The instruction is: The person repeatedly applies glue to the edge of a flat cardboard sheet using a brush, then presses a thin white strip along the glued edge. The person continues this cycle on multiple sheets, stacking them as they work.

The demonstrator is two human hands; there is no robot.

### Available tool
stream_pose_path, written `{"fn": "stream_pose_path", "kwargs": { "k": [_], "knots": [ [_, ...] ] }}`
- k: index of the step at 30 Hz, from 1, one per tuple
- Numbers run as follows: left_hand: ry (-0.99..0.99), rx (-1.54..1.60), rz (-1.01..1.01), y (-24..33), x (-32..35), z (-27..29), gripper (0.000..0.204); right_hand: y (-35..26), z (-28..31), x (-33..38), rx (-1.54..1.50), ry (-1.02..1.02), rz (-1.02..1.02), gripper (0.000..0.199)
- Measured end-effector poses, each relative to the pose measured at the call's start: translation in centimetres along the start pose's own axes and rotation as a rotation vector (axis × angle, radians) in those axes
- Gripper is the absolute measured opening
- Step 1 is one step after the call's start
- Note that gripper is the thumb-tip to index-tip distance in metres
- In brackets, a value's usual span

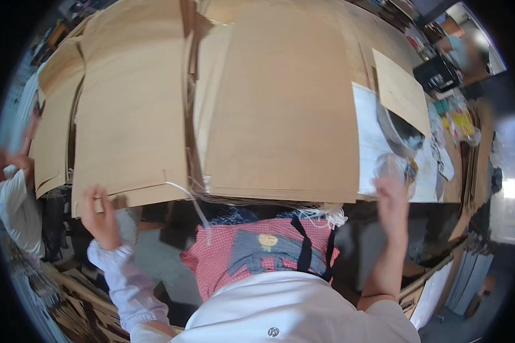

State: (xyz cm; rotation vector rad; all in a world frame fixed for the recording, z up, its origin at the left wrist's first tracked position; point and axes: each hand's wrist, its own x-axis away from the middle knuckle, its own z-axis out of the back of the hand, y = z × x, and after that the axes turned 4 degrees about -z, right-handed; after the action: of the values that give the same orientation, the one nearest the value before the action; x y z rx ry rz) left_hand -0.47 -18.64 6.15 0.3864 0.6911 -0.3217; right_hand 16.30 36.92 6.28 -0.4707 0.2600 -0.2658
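Observation:
A stack of brown kraft paper sheets lies on the left of the table, its near edge lifted a little in layers. At that stack's near left corner is my left hand, fingers apart and slightly bent, with nothing seen in it. A second brown paper stack lies flat in the middle. My right hand is raised just right of it, close to a crumpled clear plastic bag; blur hides how its fingers are set. A white string hangs from the left stack's front edge.
White strings hang at the table edge. To the right are a round metal basin under a tan board, a black box and plastic bags. A co-worker stands at the left; another person is at the far right.

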Motion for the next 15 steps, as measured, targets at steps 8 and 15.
{"fn": "stream_pose_path", "kwargs": {
  "k": [8, 15],
  "knots": [
    [-0.878, 0.398, -0.637, 19.0, 6.4, -10.2, 0.008, 8.0, 6.4, 1.6, 0.395, 0.106, 0.021, 0.031],
    [-0.922, 0.088, -0.500, 14.2, 14.3, -19.9, 0.044, 11.9, 6.5, -9.7, -0.513, 0.649, -0.385, 0.021]
  ]
}}
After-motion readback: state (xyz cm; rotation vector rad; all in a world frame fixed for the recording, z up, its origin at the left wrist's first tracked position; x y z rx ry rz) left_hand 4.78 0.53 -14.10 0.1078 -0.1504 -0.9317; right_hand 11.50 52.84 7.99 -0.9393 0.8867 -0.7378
